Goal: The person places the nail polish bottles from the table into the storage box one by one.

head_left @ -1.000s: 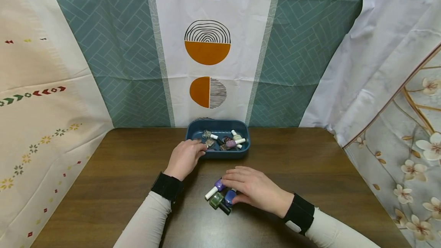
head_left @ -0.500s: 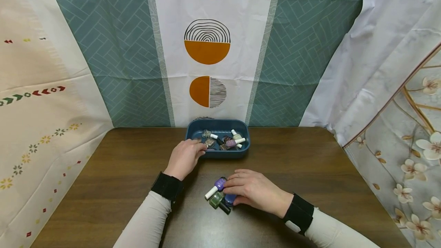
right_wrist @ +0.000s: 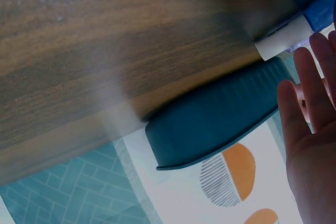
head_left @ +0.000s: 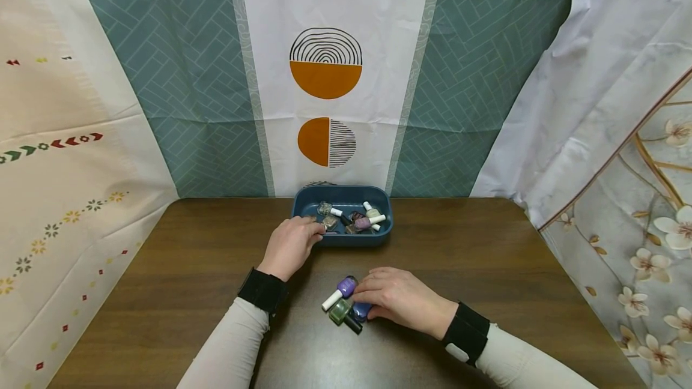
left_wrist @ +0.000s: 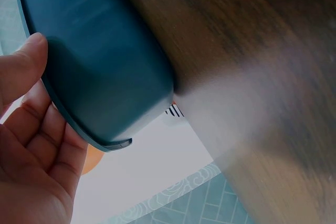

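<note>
My left hand point(head_left: 292, 245) grips the left rim of a dark blue plastic bin point(head_left: 351, 239). In the left wrist view its thumb point(left_wrist: 35, 59) presses the wall's outer face while the fingers curl at the rim's other side. Nearer me, my right hand point(head_left: 402, 299) has thumb and fingertips around a blue nail polish bottle point(head_left: 361, 311) lying on the table. The right wrist view shows the bottle's white cap point(right_wrist: 283, 39) below the extended fingers. Against it lie a green nail polish bottle point(head_left: 339, 311) with a black cap and a purple one point(head_left: 346, 285) with a white cap.
Several more nail polish bottles lie jumbled in the bin, among them a pinkish-purple one point(head_left: 363, 224). The bin stands near the back edge of the brown wooden table point(head_left: 162, 293). A patterned curtain point(head_left: 459, 107) hangs directly behind, with fabric at both sides.
My right hand has drawn back slightly to the right, from the purple nail polish bottle onto the blue one, uncovering the purple one and hiding the blue one's cap. The left hand stays put.
</note>
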`<action>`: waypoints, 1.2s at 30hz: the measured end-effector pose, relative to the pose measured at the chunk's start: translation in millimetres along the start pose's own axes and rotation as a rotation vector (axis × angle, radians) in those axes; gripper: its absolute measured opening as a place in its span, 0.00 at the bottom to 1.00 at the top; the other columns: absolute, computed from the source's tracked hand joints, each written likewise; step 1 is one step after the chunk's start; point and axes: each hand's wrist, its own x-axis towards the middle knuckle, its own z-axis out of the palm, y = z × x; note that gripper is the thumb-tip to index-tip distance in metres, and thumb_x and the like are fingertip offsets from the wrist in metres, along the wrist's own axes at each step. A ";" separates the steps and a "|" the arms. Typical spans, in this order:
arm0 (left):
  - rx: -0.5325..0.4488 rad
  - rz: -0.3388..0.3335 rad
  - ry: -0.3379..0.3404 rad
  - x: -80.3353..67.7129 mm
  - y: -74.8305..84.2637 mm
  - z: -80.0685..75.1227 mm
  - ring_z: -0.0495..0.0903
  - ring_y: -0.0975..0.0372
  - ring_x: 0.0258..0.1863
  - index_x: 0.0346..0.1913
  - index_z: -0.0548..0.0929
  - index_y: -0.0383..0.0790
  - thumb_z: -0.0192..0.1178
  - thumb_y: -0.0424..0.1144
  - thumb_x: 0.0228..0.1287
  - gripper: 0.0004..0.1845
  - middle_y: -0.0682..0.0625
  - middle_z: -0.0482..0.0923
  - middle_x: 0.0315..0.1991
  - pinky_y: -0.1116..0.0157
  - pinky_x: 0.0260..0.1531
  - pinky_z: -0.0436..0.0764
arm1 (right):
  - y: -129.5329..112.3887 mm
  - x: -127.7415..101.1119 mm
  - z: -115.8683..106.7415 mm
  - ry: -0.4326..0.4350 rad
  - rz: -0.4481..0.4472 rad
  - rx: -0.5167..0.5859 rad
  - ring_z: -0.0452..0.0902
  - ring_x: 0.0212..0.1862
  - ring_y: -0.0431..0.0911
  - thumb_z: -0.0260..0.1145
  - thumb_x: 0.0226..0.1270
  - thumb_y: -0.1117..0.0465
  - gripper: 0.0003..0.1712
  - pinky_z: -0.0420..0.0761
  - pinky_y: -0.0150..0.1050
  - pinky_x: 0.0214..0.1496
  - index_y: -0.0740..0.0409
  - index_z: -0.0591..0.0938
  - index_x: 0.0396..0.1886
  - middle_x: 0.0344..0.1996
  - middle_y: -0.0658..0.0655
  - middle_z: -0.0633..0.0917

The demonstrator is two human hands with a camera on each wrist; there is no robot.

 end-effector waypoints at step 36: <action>-0.008 -0.002 0.006 -0.2 0.4 0.4 0.87 0.52 0.40 0.45 0.95 0.43 0.76 0.33 0.71 0.04 0.50 0.91 0.42 0.52 0.44 0.85 | 1.6 0.0 7.3 -0.023 0.057 0.010 0.84 0.56 0.38 0.85 0.67 0.55 0.22 0.83 0.37 0.64 0.48 0.91 0.59 0.53 0.43 0.91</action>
